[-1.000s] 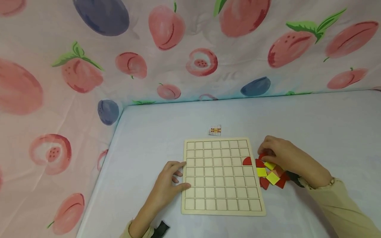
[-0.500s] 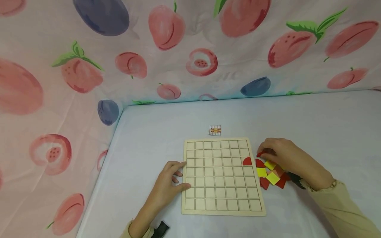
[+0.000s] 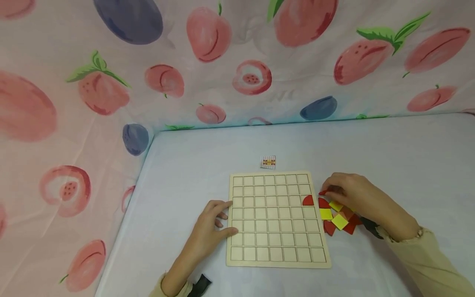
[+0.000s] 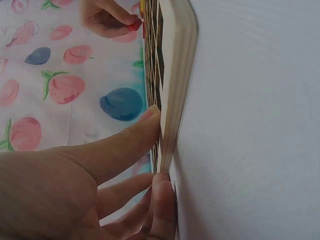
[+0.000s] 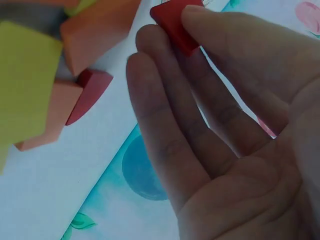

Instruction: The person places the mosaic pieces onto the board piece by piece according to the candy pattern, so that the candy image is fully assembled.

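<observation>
My right hand (image 3: 350,189) pinches a small red tile (image 5: 176,25) between thumb and fingertips, just past the right edge of a pale wooden grid board (image 3: 274,247). In the right wrist view the remaining fingers extend beside it. Below this hand lies a loose pile of red, orange and yellow tiles, among them a yellow square (image 3: 339,222) and a red curved-edged piece (image 3: 329,227). One red quarter-round tile (image 3: 308,200) sits in a right-hand cell of the board. My left hand (image 3: 208,231) rests at the board's left edge, thumb over the rim and fingertips against its side.
Behind the board lies a small printed pattern card (image 3: 268,162) with a coloured grid. A white cloth (image 3: 178,165) covers the table. Fruit-printed fabric (image 3: 208,82) hangs along the back and left.
My right hand has drawn the red tile slightly away from the pile, toward the board's edge. The left hand and the board hold their places.
</observation>
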A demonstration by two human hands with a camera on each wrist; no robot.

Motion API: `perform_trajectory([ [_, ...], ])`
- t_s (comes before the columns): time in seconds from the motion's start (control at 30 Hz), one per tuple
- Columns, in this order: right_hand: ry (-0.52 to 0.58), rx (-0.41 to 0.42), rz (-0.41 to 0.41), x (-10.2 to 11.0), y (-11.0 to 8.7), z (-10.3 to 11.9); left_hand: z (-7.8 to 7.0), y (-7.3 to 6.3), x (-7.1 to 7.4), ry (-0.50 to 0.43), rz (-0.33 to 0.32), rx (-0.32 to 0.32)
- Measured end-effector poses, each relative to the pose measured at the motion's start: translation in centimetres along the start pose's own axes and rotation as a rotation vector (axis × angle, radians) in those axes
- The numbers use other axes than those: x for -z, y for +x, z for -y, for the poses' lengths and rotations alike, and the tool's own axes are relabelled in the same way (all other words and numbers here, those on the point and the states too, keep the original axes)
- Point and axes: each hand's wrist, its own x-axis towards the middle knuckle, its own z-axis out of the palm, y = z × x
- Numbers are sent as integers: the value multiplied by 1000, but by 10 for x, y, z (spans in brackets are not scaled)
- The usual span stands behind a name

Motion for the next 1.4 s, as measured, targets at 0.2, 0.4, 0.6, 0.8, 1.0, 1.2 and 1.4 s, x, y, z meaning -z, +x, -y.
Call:
perform_trajectory([
  [0.2, 38, 0, 11, -1, -2, 1, 0, 0, 0, -2, 3, 2],
  [0.4, 14, 2, 4, -2, -2, 1, 1, 0, 1, -4, 8, 3],
  [0.6, 57, 48, -12, -4, -9, 7, 2, 1, 0, -6, 0, -5],
  [0.8, 103, 175, -49, -10, -19, 16, 3, 1, -1, -7, 4, 0],
  [1.0, 163, 255, -33, -15, -23, 21, 2, 1, -1, -14, 0, -3],
  [1.2, 154, 305, -21, -22, -27, 24, 2, 0, -1, -12, 2, -4],
  [1.4, 113, 310, -35, -25, -29, 28, 2, 0, -1, -11, 0, -4],
])
